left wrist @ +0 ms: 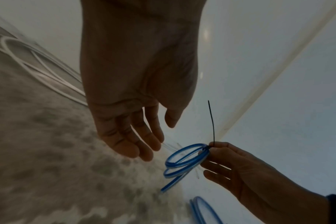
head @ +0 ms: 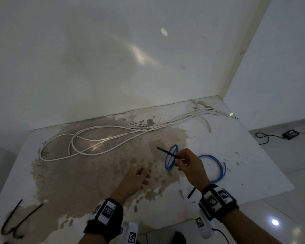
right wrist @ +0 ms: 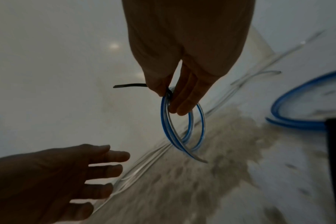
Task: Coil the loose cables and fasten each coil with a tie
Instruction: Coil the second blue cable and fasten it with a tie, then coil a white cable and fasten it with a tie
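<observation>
A small blue cable coil hangs above the stained tabletop, bound by a black tie whose long tail sticks out. My right hand pinches the coil at the tie. My left hand hovers to the left of the coil with fingers spread and holds nothing. A second blue cable lies in a loose loop on the table to the right.
A long white cable sprawls in loops across the back of the table. Loose black ties lie at the front left corner, another under my right wrist. A wall rises behind; floor with a black cord at right.
</observation>
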The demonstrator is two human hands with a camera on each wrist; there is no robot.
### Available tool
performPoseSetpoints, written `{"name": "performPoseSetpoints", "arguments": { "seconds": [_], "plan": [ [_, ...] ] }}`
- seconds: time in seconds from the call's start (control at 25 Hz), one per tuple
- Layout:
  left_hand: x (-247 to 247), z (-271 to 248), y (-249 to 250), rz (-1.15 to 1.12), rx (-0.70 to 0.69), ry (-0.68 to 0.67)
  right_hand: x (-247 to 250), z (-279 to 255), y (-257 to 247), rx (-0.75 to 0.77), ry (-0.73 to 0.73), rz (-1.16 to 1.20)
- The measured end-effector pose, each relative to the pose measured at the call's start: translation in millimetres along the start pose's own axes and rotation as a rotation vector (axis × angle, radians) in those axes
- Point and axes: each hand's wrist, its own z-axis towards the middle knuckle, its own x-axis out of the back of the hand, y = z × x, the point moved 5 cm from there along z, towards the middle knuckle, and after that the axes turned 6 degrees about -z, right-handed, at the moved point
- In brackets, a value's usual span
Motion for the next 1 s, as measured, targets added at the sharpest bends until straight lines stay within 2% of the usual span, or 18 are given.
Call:
{"name": "performPoseSetpoints", "arguments": {
  "seconds": [0.12, 0.24, 0.36, 0.44, 0.56, 0.68, 0.8, 0.92, 1.0],
  "plan": [
    [0, 1, -33, 0.034, 0.121, -0.079, -18, -8, 25, -0.1, 0.053, 0.056],
    [7, -2, -61, 0.061, 0.201, -0.093, -31, -26, 47, -0.235, 0.114, 0.166],
    [17, -3, -84, 0.198, 0.197, -0.088, -39, -43, 62, -0.31, 0.049, -0.036],
    [20, -3, -98, 0.318, 0.153, -0.108, -41, -52, 66, -0.25, -0.062, -0.295],
    [26, -2, -112, 0.387, 0.103, -0.081, -37, -58, 63, 0.046, -0.053, -0.647],
    [38, 0, -123, 0.415, 0.035, -0.022, -46, -55, 61, 0.262, -0.178, -0.855],
    [58, 5, -135, 0.692, -0.111, 0.124, -51, -48, 54, 0.263, -0.239, -1.023],
    [69, 4, -155, 0.946, -0.06, 0.097, -55, -48, 54, 0.176, -0.261, -1.026],
    [73, 1, -155, 0.961, -0.094, 0.082, -55, -50, 59, 0.119, -0.309, -0.954]
  ]
}}
